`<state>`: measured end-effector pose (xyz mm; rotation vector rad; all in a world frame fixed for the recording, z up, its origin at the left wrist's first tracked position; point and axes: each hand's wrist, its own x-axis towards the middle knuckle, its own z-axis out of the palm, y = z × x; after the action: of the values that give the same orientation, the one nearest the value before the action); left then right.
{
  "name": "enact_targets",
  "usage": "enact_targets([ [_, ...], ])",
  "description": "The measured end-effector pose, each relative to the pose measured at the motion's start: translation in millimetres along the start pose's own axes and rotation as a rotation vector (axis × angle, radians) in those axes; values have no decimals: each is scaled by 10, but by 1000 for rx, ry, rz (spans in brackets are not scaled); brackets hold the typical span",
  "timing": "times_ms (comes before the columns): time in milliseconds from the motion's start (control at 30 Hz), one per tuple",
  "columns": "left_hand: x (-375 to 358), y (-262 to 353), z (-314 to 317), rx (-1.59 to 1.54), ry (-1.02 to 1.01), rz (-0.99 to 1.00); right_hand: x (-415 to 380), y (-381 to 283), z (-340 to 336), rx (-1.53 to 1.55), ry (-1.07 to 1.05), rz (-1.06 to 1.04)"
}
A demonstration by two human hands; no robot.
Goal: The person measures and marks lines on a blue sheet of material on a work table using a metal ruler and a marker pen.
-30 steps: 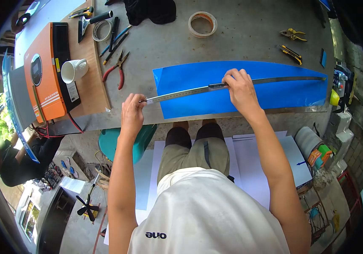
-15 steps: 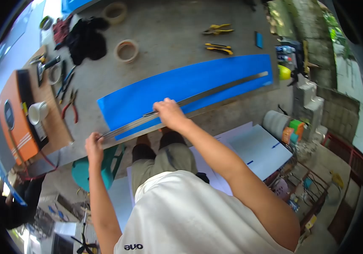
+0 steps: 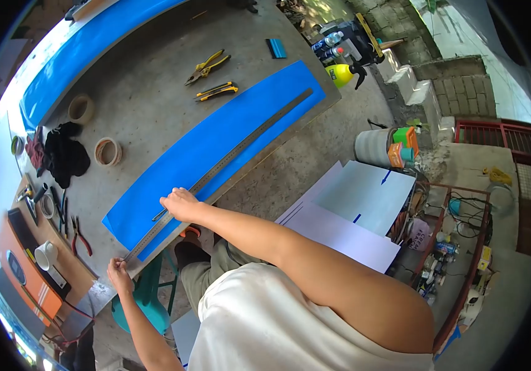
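A long metal ruler (image 3: 250, 143) lies lengthwise on a blue sheet (image 3: 166, 170) at the table's near edge. My left hand (image 3: 120, 276) is closed around the ruler's near left end, just past the sheet's corner. Farther along, my right hand (image 3: 180, 204) rests over the ruler with its fingers pinched on a slim pen-like tool (image 3: 158, 216), whose exact kind I cannot make out. The tool's end sticks out to the left, close to the ruler's upper edge.
On the table (image 3: 148, 86) lie yellow-handled pliers (image 3: 208, 67), a yellow utility knife (image 3: 217, 91), a blue scraper (image 3: 275, 48), tape rolls (image 3: 108, 151), a black cloth (image 3: 66, 153) and red-handled pliers (image 3: 80, 237). A white cup (image 3: 46, 255) stands at left, a green stool (image 3: 142, 304) below.
The head view has turned, so the table and sheet appear more slanted. My right hand sits slightly nearer the ruler's left end. My left hand stays at that end.
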<state>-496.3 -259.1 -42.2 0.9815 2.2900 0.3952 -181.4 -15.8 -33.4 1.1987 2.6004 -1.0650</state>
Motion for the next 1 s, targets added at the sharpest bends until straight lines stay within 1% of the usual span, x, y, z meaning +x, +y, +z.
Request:
enact_targets([
  [67, -9, -42, 11, -2, 3, 43, 7, -18, 18, 9, -31, 26],
  [200, 151, -176, 37, 36, -15, 27, 55, -21, 49, 16, 1, 19],
  [267, 133, -203, 45, 50, -18, 40, 56, -31, 40, 11, -38, 56],
  [300, 111, -119, 21, 75, -33, 6, 46, -51, 26, 10, -45, 72],
  [467, 83, -50, 2, 78, -32, 12, 69, -76, 38, -2, -23, 92],
  [533, 29, 46, -15, 139, 5, 88, 43, -98, -25, -22, -90, 134],
  [667, -12, 129, -15, 198, 5, 108, -10, -55, -22, 60, -69, 176],
  [733, -2, 109, 18, 219, 23, 100, -82, -44, -13, 46, -13, 167],
  [800, -6, 115, 43, 231, 37, 91, -201, -56, -33, 50, 136, 167],
  [833, -21, 140, 52, 228, 38, 80, -269, -51, -99, 78, 154, 193],
  [933, -35, 196, 73, 212, 27, 26, -574, 73, -282, 241, 340, 244],
  [967, -34, 198, 44, 198, 11, -1, -726, 124, -380, 294, 338, 323],
  [1000, -29, 218, 29, 200, 24, -21, -899, 268, -395, 309, 419, 284],
])
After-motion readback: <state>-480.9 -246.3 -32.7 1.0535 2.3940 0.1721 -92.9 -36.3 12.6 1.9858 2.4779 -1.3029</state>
